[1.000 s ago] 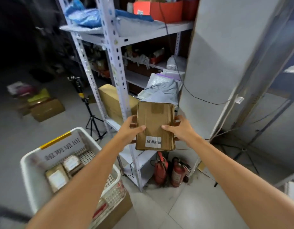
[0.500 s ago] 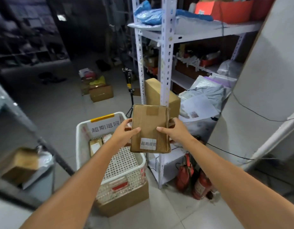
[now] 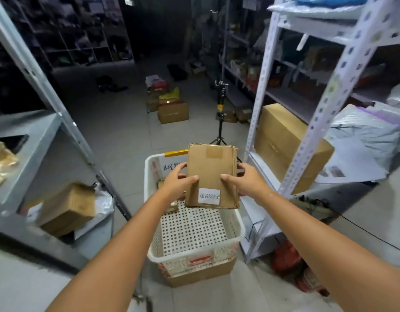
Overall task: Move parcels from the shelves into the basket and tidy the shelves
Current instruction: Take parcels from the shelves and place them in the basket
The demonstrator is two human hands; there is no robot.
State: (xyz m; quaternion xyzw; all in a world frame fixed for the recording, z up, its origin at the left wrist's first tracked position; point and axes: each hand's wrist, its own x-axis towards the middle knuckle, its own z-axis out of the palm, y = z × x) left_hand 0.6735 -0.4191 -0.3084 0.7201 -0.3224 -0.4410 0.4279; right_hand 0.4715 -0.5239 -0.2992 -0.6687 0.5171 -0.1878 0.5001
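Note:
A flat brown cardboard parcel (image 3: 211,170) with a white label hangs above the far half of the white perforated basket (image 3: 194,257). My left hand (image 3: 177,182) grips its left edge and my right hand (image 3: 244,182) grips its right edge, thumbs on top. Small parcels lie in the basket's far left corner, mostly hidden by my left hand. The white shelf unit (image 3: 316,122) at the right carries a big brown box (image 3: 284,143) and grey mailer bags (image 3: 365,134).
The basket rests on a cardboard box (image 3: 199,275) on the floor. A grey metal shelf (image 3: 37,140) at the left holds a brown box (image 3: 68,208). A tripod (image 3: 220,118) stands behind the basket; more boxes (image 3: 172,111) sit farther back. Red extinguishers (image 3: 287,260) lie under the right shelf.
The view has swung left from the white shelf. Both hands have carried the parcel away from the shelf to a spot over the basket.

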